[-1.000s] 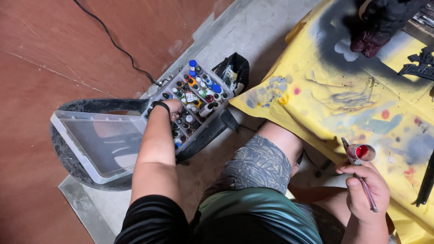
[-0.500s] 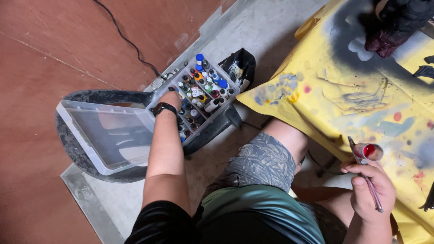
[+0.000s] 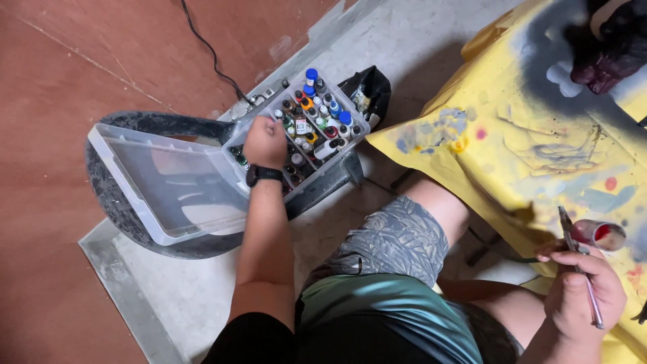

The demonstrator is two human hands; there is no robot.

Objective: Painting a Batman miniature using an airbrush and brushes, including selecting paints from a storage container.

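My left hand (image 3: pixel 265 142) reaches down into a clear plastic box (image 3: pixel 352 139) packed with several small paint bottles (image 3: pixel 317 114) with coloured caps. The fingers curl among the bottles; whether they grip one is hidden. A dark watch sits on that wrist. The box's clear hinged lid (image 3: pixel 162 185) lies open to the left. My right hand (image 3: pixel 583 293) at the lower right holds an airbrush (image 3: pixel 579 266) with a red-filled cup (image 3: pixel 602 234), over a yellow paint-stained cloth (image 3: pixel 512 148).
The box rests on a dark round seat (image 3: pixel 125 222) on a grey concrete strip beside a red-brown floor. A black cable (image 3: pixel 212 54) runs away at the top. A dark painted object (image 3: pixel 610 50) sits on the cloth at top right. My knee in patterned shorts (image 3: pixel 397 236) is in the middle.
My left hand has stayed in the box of bottles, shifting slightly among them. The right hand keeps hold of the airbrush. The view has drifted a little.
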